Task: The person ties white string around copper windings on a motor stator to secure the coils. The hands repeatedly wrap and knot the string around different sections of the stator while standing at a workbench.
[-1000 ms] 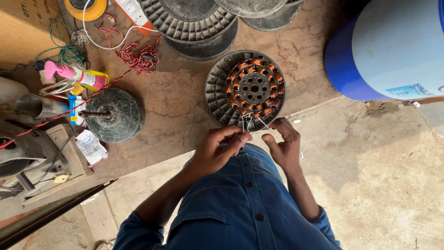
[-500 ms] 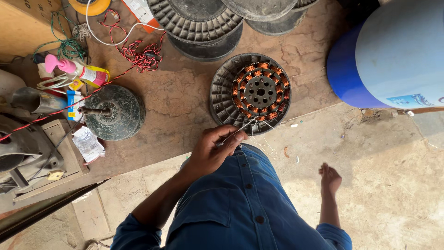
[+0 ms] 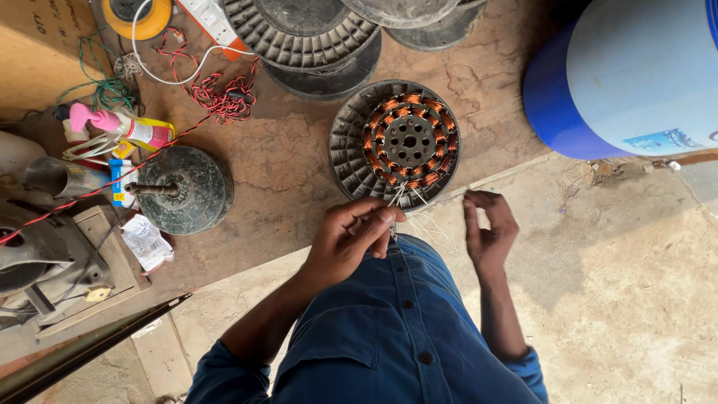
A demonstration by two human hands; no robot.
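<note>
A round fan stator (image 3: 407,140) with copper windings lies in a ribbed grey housing (image 3: 345,150) on the ground in front of me. Thin white threads (image 3: 398,196) run from its near edge to my left hand (image 3: 351,239), which pinches them between thumb and fingers. A loose loop of the thread (image 3: 432,228) lies over my blue-clad knee. My right hand (image 3: 490,224) hovers just right of the loop with its fingers curled. Whether it grips a strand is too fine to see.
A blue and white barrel (image 3: 628,75) stands at the right. Ribbed fan housings (image 3: 299,34) are stacked at the top. At the left are a domed motor cover with a shaft (image 3: 183,188), red twisted wire (image 3: 217,97), a pink-capped bottle (image 3: 123,127), yellow tape (image 3: 138,15) and a wooden board (image 3: 90,254).
My right hand left the stator, swung out to the lower right, then came back up beside the thread loop. My left hand kept its pinch on the threads.
</note>
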